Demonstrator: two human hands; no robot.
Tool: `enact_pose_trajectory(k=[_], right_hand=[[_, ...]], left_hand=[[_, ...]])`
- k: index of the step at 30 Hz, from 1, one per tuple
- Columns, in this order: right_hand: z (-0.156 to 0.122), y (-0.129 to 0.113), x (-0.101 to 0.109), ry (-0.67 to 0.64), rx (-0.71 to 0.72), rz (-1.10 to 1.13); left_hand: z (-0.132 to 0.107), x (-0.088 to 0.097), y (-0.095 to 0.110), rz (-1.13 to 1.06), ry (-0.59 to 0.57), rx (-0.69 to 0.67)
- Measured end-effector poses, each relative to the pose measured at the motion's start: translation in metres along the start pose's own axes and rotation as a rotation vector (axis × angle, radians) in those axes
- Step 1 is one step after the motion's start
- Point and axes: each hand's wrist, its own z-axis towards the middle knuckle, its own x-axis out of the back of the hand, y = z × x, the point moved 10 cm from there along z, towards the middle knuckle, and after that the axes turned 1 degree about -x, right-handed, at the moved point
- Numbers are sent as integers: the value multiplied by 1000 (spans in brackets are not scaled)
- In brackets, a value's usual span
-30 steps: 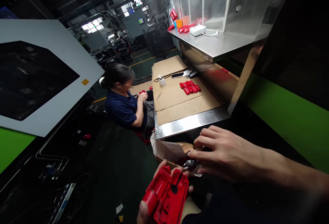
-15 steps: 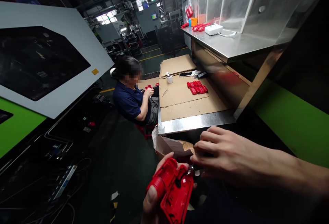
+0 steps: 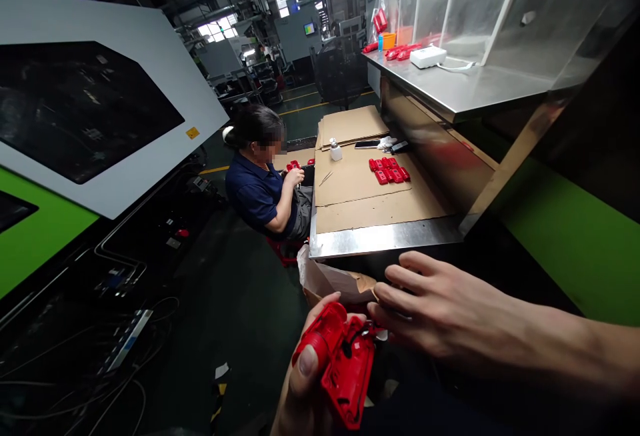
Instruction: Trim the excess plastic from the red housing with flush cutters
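Observation:
My left hand (image 3: 303, 389) grips a red plastic housing (image 3: 343, 363) near the bottom of the view, thumb laid over its rounded end, its open inner side turned right. My right hand (image 3: 440, 313) reaches in from the right with fingers curled and pressed together at the housing's top edge, pinching a small part that I cannot make out. Both hands hover over an open cardboard box (image 3: 333, 283) lined with a plastic bag, just below the edge of a steel table (image 3: 385, 239).
Cardboard sheets on the table carry a cluster of red parts (image 3: 389, 171), a small white bottle (image 3: 335, 151) and a phone. A seated co-worker (image 3: 265, 183) handles red parts beside it. A large machine panel (image 3: 100, 103) fills the left. A higher steel shelf (image 3: 450, 86) holds a white box.
The view has shifted left and down a little. My left hand raised and tilted the red housing toward my right hand, whose fingertips now meet its top edge.

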Motion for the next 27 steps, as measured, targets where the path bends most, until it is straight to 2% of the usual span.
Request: enact_pose_trajectory(k=[5, 10, 15, 21, 27], right_hand=[[1, -3, 0, 27, 8, -57], [1, -4, -1, 50, -1, -74], [1, -5, -5, 41, 9, -106], [1, -6, -8, 50, 16, -109], [6, -8, -9, 4, 48, -167]], left_hand=[[3, 1, 0, -20, 24, 6], [2, 12, -1, -14, 111, 20], [0, 13, -1, -6, 131, 15], [4, 8, -1, 11, 92, -4], [14, 12, -3, 121, 86, 14]])
